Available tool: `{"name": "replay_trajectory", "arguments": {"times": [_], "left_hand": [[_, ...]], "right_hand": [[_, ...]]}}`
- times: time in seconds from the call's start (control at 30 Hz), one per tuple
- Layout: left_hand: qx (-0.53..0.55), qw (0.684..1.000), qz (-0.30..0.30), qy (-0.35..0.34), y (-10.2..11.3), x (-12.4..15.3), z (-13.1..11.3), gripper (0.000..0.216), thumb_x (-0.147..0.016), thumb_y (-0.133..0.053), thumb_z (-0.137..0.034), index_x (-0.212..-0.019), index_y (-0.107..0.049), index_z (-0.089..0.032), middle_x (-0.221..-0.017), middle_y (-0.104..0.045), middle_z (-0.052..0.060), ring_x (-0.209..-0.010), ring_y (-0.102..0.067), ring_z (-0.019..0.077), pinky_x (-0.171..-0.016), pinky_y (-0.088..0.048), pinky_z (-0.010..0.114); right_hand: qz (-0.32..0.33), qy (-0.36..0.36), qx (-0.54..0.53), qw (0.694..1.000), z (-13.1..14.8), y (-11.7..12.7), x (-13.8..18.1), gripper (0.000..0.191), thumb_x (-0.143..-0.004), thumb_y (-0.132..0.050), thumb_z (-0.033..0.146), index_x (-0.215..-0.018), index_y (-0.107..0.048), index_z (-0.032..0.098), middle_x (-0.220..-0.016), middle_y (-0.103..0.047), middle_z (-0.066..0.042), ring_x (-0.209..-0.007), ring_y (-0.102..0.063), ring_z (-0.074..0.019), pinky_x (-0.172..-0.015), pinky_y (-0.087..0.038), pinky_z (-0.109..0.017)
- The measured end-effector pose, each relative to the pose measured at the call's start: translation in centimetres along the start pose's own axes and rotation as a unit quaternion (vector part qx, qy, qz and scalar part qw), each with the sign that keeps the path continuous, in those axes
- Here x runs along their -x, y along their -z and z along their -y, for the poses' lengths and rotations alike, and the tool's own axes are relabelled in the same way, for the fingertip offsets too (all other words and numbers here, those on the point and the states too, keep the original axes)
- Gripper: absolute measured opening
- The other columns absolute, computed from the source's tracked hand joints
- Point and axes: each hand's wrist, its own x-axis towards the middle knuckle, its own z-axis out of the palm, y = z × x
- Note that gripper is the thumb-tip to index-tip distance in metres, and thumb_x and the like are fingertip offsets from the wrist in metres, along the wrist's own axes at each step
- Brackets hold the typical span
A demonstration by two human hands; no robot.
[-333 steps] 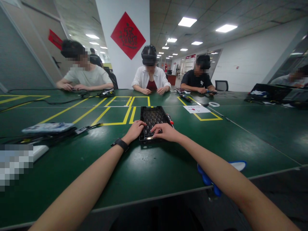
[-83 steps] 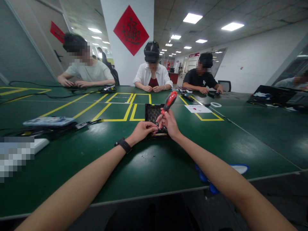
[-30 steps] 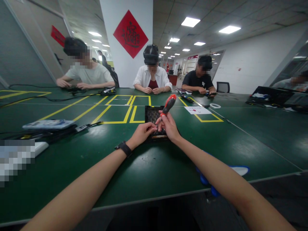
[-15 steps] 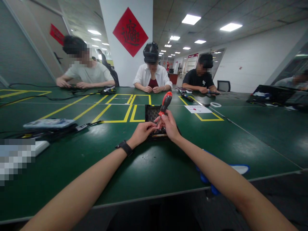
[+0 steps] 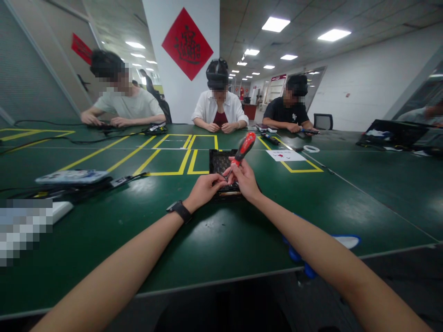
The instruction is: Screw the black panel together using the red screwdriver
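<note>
A screwdriver [image 5: 245, 148] with a red and black handle tilts up and to the right, its shaft pointing down toward my left fingertips. My right hand [image 5: 246, 179] is closed around the lower handle and shaft. My left hand [image 5: 205, 188], with a black watch at the wrist, pinches at the screwdriver's tip; whatever sits between those fingertips is too small to make out. Beneath both hands lies an open black tray-like case [image 5: 217, 159] with small shiny pieces inside, partly covered by my fingers.
Yellow tape rectangles [image 5: 183, 162] mark the green table [image 5: 166, 263]. Cables [image 5: 104, 188] and a flat device [image 5: 72, 176] lie to the left. A printed sheet [image 5: 285, 155] and a white ring [image 5: 311, 149] lie to the right; a blue-edged item [image 5: 348, 241] is by my right forearm. Several people sit around the table.
The screwdriver's handle has tipped further to the right, while its tip stays near my left fingertips. My left hand has hardly moved.
</note>
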Motion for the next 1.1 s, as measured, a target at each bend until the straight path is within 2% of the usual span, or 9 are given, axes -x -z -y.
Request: {"name": "replay_trajectory", "arguments": {"times": [0.17, 0.4, 0.67, 0.83, 0.97, 1.1], "left_hand": [[0.019, 1.000, 0.012, 0.000, 0.04, 0.03, -0.01, 0.024, -0.086, -0.049, -0.033, -0.086, -0.066, -0.017, -0.075, -0.068, 0.002, -0.065, -0.057, 0.0123, -0.064, -0.041, 0.024], [-0.009, 1.000, -0.021, 0.014, -0.40, 0.02, 0.21, 0.021, -0.076, -0.062, -0.037, -0.079, -0.062, -0.016, -0.071, -0.063, 0.000, -0.061, -0.053, 0.0113, -0.059, -0.039, 0.023], [-0.009, 1.000, 0.009, -0.023, 0.04, -0.04, 0.06, 0.020, -0.085, -0.052, -0.030, -0.085, -0.066, -0.017, -0.076, -0.066, 0.002, -0.066, -0.056, 0.0125, -0.065, -0.040, 0.024], [-0.001, 1.000, -0.011, 0.004, -0.15, 0.04, -0.29, 0.022, -0.080, -0.059, -0.037, -0.085, -0.065, -0.017, -0.077, -0.067, 0.002, -0.066, -0.057, 0.0129, -0.064, -0.041, 0.024], [-0.026, 0.999, -0.029, 0.021, -0.33, 0.05, -0.17, 0.027, -0.072, -0.066, -0.043, -0.077, -0.064, -0.016, -0.073, -0.067, 0.002, -0.064, -0.057, 0.0134, -0.062, -0.040, 0.025], [-0.039, 0.999, -0.017, 0.009, -0.16, 0.04, 0.13, 0.024, -0.078, -0.060, -0.041, -0.080, -0.067, -0.018, -0.076, -0.068, 0.002, -0.066, -0.058, 0.0141, -0.065, -0.040, 0.025]], "right_hand": [[0.003, -0.028, -0.021, 0.999, -0.16, 0.17, -0.07, 0.036, -0.088, -0.044, 0.044, -0.115, -0.042, 0.021, -0.072, -0.062, 0.003, -0.044, -0.053, -0.0055, -0.045, -0.044, -0.019], [0.011, -0.005, -0.004, 1.000, -0.14, -0.06, 0.18, 0.033, -0.087, -0.045, 0.045, -0.110, -0.043, 0.021, -0.072, -0.060, 0.003, -0.044, -0.054, -0.0059, -0.044, -0.042, -0.019], [0.024, -0.025, 0.003, 0.999, -0.19, 0.17, 0.07, 0.037, -0.089, -0.039, 0.047, -0.116, -0.040, 0.021, -0.075, -0.060, 0.003, -0.046, -0.054, -0.0059, -0.046, -0.043, -0.019], [0.007, -0.016, 0.007, 1.000, -0.15, 0.17, 0.17, 0.037, -0.087, -0.043, 0.046, -0.113, -0.043, 0.020, -0.069, -0.060, 0.004, -0.045, -0.054, -0.0055, -0.045, -0.042, -0.017], [0.008, -0.005, 0.009, 1.000, 0.01, -0.05, 0.29, 0.037, -0.086, -0.045, 0.047, -0.111, -0.043, 0.021, -0.069, -0.060, 0.004, -0.044, -0.054, -0.0055, -0.045, -0.042, -0.018], [0.004, -0.006, 0.009, 1.000, 0.18, -0.08, 0.25, 0.036, -0.087, -0.044, 0.047, -0.111, -0.042, 0.021, -0.070, -0.062, 0.003, -0.045, -0.054, -0.0057, -0.045, -0.042, -0.018]]}}
